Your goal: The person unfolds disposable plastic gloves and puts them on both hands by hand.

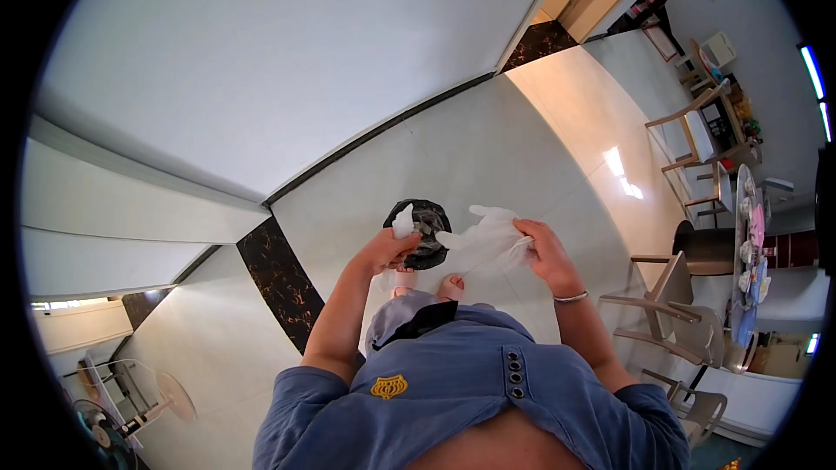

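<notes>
A thin, whitish, see-through disposable glove [488, 239] hangs sideways in front of my body, its finger-like ends pointing left. My right hand [544, 252] pinches its gathered cuff end. To the left, my left hand [392, 250] is closed around a crumpled white, filmy piece [403, 222] that sticks up above the fist. One finger of the glove reaches close to the left fingertips. Behind and below the left hand stands a bin lined with a black bag [428, 209], some crumpled material showing inside it.
Bare feet [451, 285] show on the pale tiled floor [348, 187] beside the bin. A large white panel [287, 52] rises ahead. Right are chairs [675, 313] and a table [740, 296] with things on it. A fan [174, 396] stands at lower left.
</notes>
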{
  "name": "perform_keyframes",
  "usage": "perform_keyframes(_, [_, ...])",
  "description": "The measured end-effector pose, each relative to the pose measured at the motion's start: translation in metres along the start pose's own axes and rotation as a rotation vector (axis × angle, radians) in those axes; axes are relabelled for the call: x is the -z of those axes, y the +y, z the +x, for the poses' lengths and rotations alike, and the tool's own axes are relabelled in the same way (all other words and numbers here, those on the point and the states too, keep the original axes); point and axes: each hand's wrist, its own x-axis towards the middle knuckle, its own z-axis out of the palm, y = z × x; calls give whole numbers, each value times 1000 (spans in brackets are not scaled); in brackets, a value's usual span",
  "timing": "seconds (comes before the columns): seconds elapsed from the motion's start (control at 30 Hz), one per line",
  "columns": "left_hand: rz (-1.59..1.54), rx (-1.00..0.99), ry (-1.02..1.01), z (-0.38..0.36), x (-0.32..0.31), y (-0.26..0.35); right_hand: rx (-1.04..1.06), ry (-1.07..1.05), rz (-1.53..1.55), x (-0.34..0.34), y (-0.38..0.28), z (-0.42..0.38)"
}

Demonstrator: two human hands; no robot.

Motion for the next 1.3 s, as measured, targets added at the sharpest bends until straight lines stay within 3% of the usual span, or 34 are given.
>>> perform_keyframes(0.07, [39,-9,40,6,1,-6,-119,16,155,6,6,5])
perform_keyframes(0.13, [77,-20,84,5,-4,-7,-436,-37,589,8,13,10])
perform_keyframes(0.23, [194,-22,117,6,-21,-14,-473,-27,689,-2,18,11])
perform_keyframes(0.37, [120,103,-94,3,-45,-11,-447,-89,598,-3,33,13])
perform_keyframes(0.43, [-195,37,-328,-6,-64,-6,-464,-145,529,-9,30,10])
perform_keyframes(0.5, [-357,-8,-324,-7,-81,-3,-494,-187,478,-14,27,5])
perform_keyframes(0.57, [-521,-114,-162,10,-82,-11,-520,-227,426,-18,22,1])
perform_keyframes(0.63, [-559,-119,-89,14,-81,0,-514,-328,94,-21,18,-3])
perform_keyframes(0.73, [-685,-204,64,17,-75,7,-456,-294,36,-23,18,-5])
perform_keyframes(0.83, [-721,-274,164,12,-71,11,-334,-328,-176,-14,29,-5])
perform_keyframes(1.0, [-651,-238,55,9,-72,9,-247,-386,-170,-13,43,-10])
perform_keyframes(1.07, [-571,-260,-106,12,-72,5,-219,-410,-221,-17,42,-10])
perform_keyframes(1.13, [-459,-232,-84,7,-79,10,-157,-375,139,-29,38,-7])
perform_keyframes(1.3, [-248,-253,-44,3,-83,15,-219,-63,243,-30,36,2])
